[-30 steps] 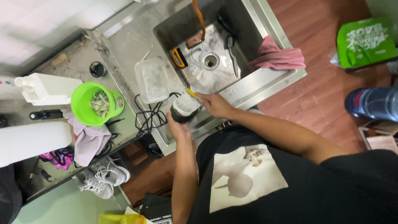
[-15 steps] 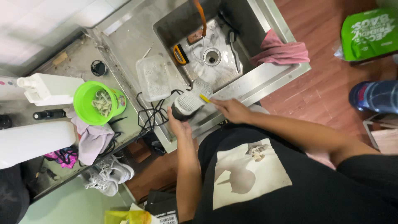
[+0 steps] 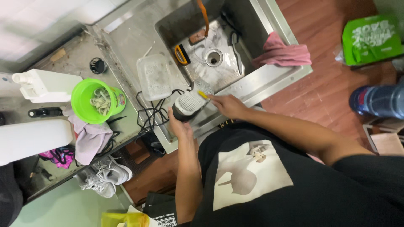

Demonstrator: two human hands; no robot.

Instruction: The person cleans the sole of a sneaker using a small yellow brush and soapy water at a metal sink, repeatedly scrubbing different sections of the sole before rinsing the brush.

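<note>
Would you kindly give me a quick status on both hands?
Left hand grips corded appliance at sink edge. Right hand presses yellow tool against it.

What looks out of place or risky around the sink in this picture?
A corded electric appliance is held at the edge of the metal sink: the left hand grips it, the right hand holds a small yellow tool against it. Its black cable lies tangled on the counter. A pink cloth hangs over the sink's rim.

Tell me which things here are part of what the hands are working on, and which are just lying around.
In hand: corded grey appliance, held by left hand; small yellow tool in right hand; sink rim below.

Lying about: green bowl, pink cloth, clear plastic container, white bottle, sneakers.
</note>
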